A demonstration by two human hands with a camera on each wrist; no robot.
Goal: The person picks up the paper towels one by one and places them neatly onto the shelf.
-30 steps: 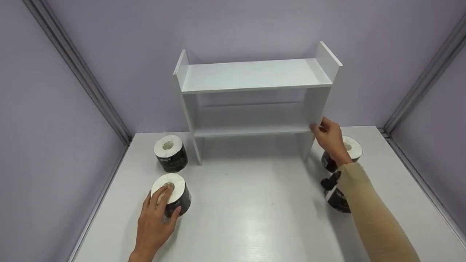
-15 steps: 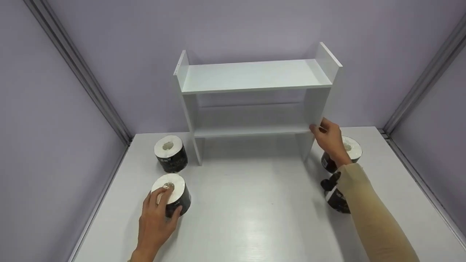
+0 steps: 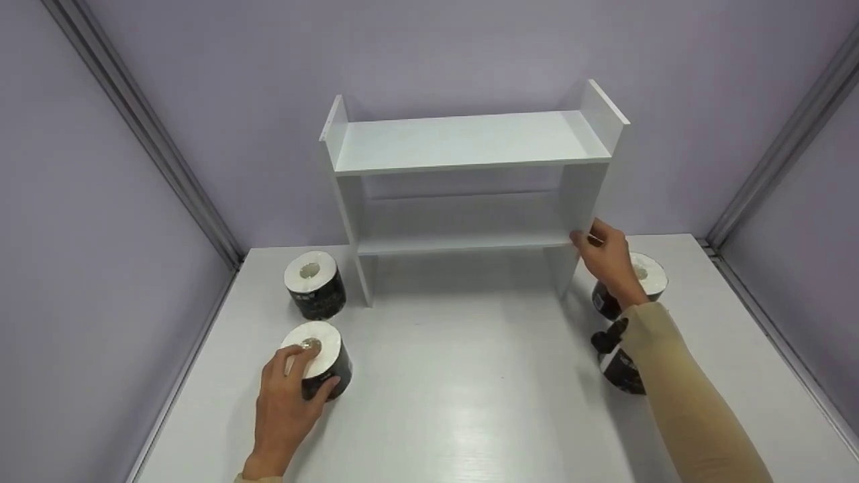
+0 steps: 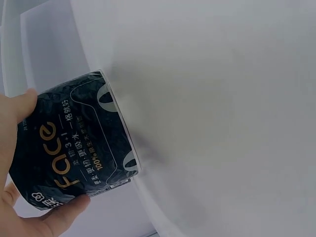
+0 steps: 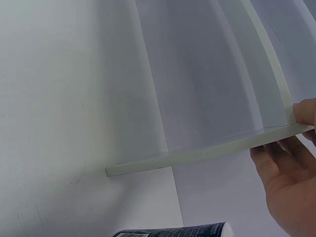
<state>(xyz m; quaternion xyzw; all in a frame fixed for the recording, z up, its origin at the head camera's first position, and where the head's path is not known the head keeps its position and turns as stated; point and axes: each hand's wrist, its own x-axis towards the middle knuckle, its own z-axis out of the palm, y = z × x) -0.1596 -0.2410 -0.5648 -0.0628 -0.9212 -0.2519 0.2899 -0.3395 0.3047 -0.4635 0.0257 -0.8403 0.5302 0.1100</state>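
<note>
My left hand (image 3: 285,399) grips the nearer left toilet roll (image 3: 330,343), fingers over its white top and thumb against its side. In the left wrist view this roll (image 4: 74,136) shows a dark wrapper lettered "Face". On the right, my right hand (image 3: 606,257) pinches the right side panel (image 3: 582,201) of a white two-tier shelf (image 3: 463,144) at the height of the lower board. The right wrist view shows the thumb on the inner face of that panel (image 5: 197,155), with fingers (image 5: 266,165) against the outside.
Behind the held roll stands another toilet roll (image 3: 315,285), left of the shelf. Two more rolls are on the right: one rear roll (image 3: 649,274) behind the right hand, one front roll (image 3: 621,369) partly under the sleeve (image 3: 678,376). Walls enclose the white table (image 3: 463,376).
My left fingertips have drawn back slightly from the core hole of the roll and bent more. The right hand keeps its place on the shelf panel; rolls and shelf stay put.
</note>
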